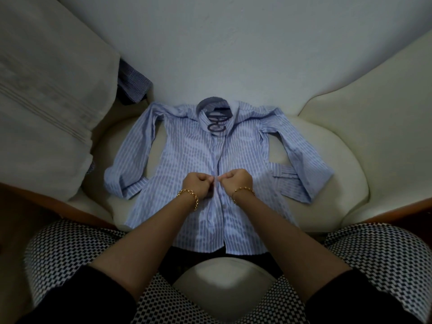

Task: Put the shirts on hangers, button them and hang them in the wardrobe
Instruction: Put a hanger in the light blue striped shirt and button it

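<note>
Cream cushioned seat (339, 160), pale wall behind; item one, blue striped shirt (187, 148), lies flat on it, front up, collar away from you, sleeves spread to both sides. Item two, dark hanger (216, 123): already inside the shirt, its hook showing at the open collar.

Step in hand: buttoning, at about mid-placket (218, 157). Above your hands the front looks closed; below them it appears unfastened, so judge this roughly half done.

Your left hand (198, 185) and right hand (237, 183) sit knuckles up, close together, fingers curled, each pinching one edge of the front. The button itself is too small to make out. Both forearms reach straight out from your lap, a gold bracelet (189, 195) on each wrist.

Next move calls for a small, steady push through the hole, then a shift down to the following button.

Also present: white pillow (46, 101) at left, a checked shirt (132, 85) tucked behind it.
</note>
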